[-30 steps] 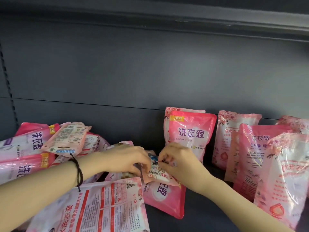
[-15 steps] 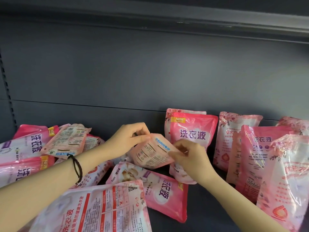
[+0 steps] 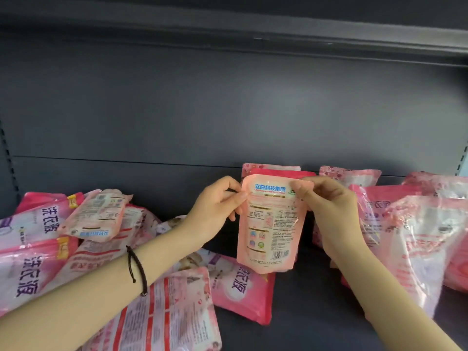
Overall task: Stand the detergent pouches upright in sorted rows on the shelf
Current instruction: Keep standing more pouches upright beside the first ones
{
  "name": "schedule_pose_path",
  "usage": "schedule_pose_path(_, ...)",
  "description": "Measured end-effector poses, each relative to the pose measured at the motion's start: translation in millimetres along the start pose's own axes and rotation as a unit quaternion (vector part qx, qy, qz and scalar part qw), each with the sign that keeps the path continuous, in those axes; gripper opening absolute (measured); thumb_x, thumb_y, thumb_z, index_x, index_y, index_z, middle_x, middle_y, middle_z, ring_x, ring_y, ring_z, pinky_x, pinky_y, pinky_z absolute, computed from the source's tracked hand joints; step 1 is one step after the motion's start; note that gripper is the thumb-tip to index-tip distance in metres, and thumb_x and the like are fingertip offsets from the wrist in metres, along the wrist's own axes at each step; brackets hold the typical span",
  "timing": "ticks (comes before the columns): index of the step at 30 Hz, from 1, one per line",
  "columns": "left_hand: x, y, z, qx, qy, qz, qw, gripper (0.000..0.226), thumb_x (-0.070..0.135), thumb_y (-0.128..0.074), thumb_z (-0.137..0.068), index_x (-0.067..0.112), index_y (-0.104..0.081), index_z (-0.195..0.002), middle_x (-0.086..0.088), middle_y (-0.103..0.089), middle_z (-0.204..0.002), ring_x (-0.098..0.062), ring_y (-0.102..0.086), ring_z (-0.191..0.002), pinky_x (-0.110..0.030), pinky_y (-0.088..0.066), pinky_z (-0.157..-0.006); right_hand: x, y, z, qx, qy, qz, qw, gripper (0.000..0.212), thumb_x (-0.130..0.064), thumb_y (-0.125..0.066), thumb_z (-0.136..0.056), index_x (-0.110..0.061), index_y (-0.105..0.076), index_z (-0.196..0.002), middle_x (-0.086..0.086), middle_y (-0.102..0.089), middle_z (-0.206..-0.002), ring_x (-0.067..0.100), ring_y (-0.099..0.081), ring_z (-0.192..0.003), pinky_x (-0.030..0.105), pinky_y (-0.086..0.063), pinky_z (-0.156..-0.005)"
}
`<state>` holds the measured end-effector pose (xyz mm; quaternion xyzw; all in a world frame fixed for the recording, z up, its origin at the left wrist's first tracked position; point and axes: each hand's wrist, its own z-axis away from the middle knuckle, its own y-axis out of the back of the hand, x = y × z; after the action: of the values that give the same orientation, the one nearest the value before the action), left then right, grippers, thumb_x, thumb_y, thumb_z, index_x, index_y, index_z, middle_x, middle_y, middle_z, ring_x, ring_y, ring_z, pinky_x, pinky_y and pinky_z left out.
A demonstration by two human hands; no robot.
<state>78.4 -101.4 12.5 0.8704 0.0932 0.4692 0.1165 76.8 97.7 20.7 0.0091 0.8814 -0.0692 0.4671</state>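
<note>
A small pale pink detergent pouch [image 3: 272,224] hangs upright above the shelf floor, its printed back side facing me. My left hand [image 3: 215,209] pinches its top left edge and my right hand [image 3: 329,206] pinches its top right corner. Directly behind it stand upright pink pouches [image 3: 271,171], mostly hidden. More upright pouches [image 3: 417,239] stand in rows at the right. A jumbled pile of pouches [image 3: 83,231] lies flat at the left, and one bright pink pouch [image 3: 240,290] lies flat under the held one.
The dark grey shelf floor [image 3: 311,312] shows bare between the flat pouch and the right-hand rows. The shelf's back panel [image 3: 228,110] rises behind, and the underside of the shelf above [image 3: 253,24] runs overhead. A large flat pouch [image 3: 164,317] lies at the front left.
Both hands lifted the small pouch off the pile, turned it upright and raised it in front of the standing pink pouches.
</note>
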Motion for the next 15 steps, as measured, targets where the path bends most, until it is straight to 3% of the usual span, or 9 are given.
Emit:
schedule_pose_path(3, -1.7, -25.3, 10.2, 0.005, 0.015, -0.019, 1.000, 0.013, 0.016, -0.054, -0.095, 0.005, -0.055, -0.090, 0.003, -0.059, -0.062, 0.001, -0.049, -0.049, -0.017, -0.042, -0.054, 7.9, 19.3, 11.4, 0.024, -0.019, 0.030, 0.999, 0.006, -0.012, -0.068, -0.085, -0.012, -0.068, -0.079, 0.007, -0.070, -0.078, 0.022, -0.066, -0.076, 0.034, -0.057, -0.068)
schedule_pose_path(7, -6.3, -54.6, 16.8, -0.015, 0.037, -0.060, 0.997, 0.013, 0.016, -0.052, -0.097, 0.017, -0.051, -0.084, 0.004, -0.061, -0.065, 0.005, -0.051, -0.048, -0.015, -0.041, -0.053, 18.3, 43.6, 19.0, 0.028, 0.005, 0.139, 0.990, 0.007, -0.013, -0.064, -0.089, -0.015, -0.067, -0.084, 0.002, -0.069, -0.076, 0.017, -0.064, -0.070, 0.033, -0.054, -0.063)
schedule_pose_path(11, -4.0, -66.5, 17.5, -0.011, 0.050, -0.127, 0.991, 0.018, 0.019, -0.051, -0.097, 0.024, -0.048, -0.080, 0.009, -0.060, -0.065, 0.008, -0.051, -0.047, -0.009, -0.038, -0.050, 26.0, 52.4, 16.4, -0.008, 0.065, 0.284, 0.956, 0.009, -0.012, -0.054, -0.093, -0.016, -0.063, -0.091, -0.004, -0.065, -0.081, 0.003, -0.058, -0.068, 0.009, -0.041, -0.057)
schedule_pose_path(15, -2.4, -63.9, 16.4, 0.008, 0.076, -0.140, 0.987, 0.011, 0.020, -0.051, -0.098, 0.016, -0.052, -0.087, 0.003, -0.062, -0.069, 0.006, -0.051, -0.045, -0.010, -0.039, -0.049, 26.8, 49.6, 13.9, -0.037, 0.105, 0.349, 0.930, 0.010, -0.010, -0.050, -0.094, -0.013, -0.060, -0.094, 0.000, -0.059, -0.082, 0.000, -0.049, -0.061, 0.005, -0.037, -0.054)
